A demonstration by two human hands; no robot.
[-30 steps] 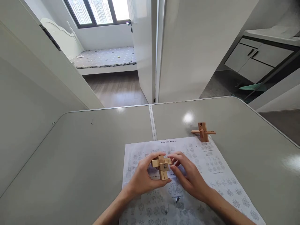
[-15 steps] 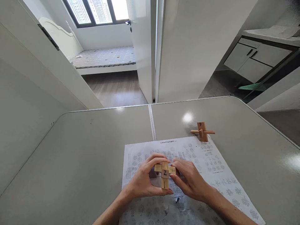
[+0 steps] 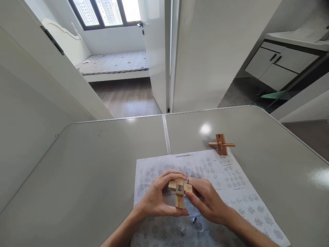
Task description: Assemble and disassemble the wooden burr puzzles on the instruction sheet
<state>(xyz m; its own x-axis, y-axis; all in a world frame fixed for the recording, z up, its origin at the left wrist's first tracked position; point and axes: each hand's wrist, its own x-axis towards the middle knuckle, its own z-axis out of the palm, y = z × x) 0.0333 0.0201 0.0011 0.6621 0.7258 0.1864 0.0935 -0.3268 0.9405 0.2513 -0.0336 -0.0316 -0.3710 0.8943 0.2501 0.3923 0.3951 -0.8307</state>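
Observation:
A wooden interlocking puzzle (image 3: pixel 179 189) made of crossed light blocks is held above a printed sheet, with the numbers 1, 2 and 3 inked on its faces. My left hand (image 3: pixel 158 197) is closed around it, fingers at the top end and thumb at the bottom end. From the right, my right hand (image 3: pixel 207 197) pinches the arm marked 3 between thumb and fingers. Some of the fingertips behind the blocks are hidden. The printed sheet (image 3: pixel 231 212) lies under both hands, covered in small diagrams and torn in spots near the front.
A second wooden cross puzzle (image 3: pixel 221 144), redder in colour, stands at the sheet's far right corner. The grey table (image 3: pixel 89 178) has a seam down its far half. Beyond its far edge are a white door (image 3: pixel 155 51), a bed (image 3: pixel 115 61) and a cabinet (image 3: pixel 280 63).
The held puzzle has tilted slightly and shifted a little left, with both hands keeping their grip. The second puzzle stays in place.

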